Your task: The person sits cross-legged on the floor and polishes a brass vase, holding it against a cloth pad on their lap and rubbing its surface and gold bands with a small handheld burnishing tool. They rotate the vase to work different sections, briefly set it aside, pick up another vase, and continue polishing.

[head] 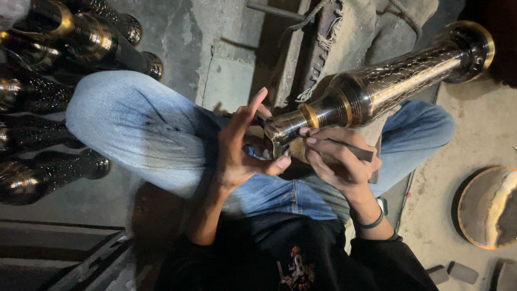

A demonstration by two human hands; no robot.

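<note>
Steadying engraved metal vase (377, 86) across lap, neck toward body for tool access; left hand (242, 151) cups mouth, fingers spread, thumb on rim; right hand (339, 159) pinches thin engraving tool (350, 150) at neck; more vases (48, 108) stacked nearby on left.

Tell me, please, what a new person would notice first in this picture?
First, the long dark metal vase with engraved lines and gold bands, lying across the person's lap at the centre. The left hand steadies its narrow end while the right hand holds a thin tool against it. Similar vases lie at the left.
</note>
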